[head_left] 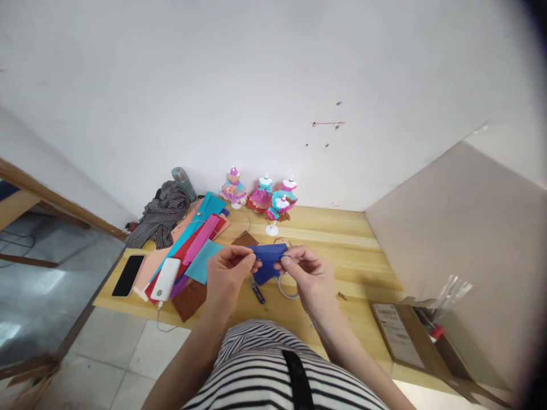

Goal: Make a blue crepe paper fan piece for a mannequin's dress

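Between my two hands a piece of dark blue crepe paper [268, 263] is stretched above the table, its top edge folded over. My left hand [228, 273] pinches the left end of that edge between thumb and fingers. At the right end, my right hand [310, 276] pinches it the same way. Below the paper lie a blue utility knife [257, 290] and a white roll of tape [289, 295], partly hidden. Left of my left hand are sheets of light blue paper [203, 263] and brown paper [188, 300].
Several small dress forms in ruffled paper, such as the purple one [234, 191], stand by the wall. Leftward lie a white power bank [166, 279], a phone [129, 275], striped cloth [164, 213] and a flask [183, 181]. A cardboard box [399, 336] sits at right.
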### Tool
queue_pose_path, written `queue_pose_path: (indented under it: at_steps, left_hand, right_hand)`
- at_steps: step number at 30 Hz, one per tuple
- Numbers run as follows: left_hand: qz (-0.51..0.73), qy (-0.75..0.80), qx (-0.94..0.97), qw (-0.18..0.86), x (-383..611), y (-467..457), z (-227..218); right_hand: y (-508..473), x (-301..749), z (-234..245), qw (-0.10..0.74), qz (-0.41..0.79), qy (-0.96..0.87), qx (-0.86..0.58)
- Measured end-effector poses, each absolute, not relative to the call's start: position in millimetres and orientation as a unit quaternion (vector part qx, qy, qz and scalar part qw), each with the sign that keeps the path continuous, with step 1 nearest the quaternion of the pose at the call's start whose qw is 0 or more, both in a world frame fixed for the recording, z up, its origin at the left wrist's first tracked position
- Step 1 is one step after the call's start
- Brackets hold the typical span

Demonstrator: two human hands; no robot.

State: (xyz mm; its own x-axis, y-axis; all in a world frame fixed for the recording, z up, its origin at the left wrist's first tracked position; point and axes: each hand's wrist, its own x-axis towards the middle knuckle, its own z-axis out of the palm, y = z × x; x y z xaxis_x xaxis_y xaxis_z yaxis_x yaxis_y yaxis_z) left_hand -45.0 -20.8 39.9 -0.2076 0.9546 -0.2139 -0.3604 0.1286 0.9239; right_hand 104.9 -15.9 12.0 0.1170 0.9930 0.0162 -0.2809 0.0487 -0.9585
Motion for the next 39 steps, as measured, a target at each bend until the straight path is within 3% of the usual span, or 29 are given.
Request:
queue_pose_path:
  at_steps: [13, 39]
  left_hand:
    - [0.58, 0.505, 0.28, 0.574, -43.8, -19.4, 44.5]
    - [0.576, 0.514, 0.298, 0.561, -45.3, -20.9, 41.9]
  right_hand:
    - [-15.9, 106.1, 13.0, 0.612, 0.565, -0.357, -0.422]
    - [-22.0, 108.8, 20.9, 0.606, 0.516, -0.413, -0.442]
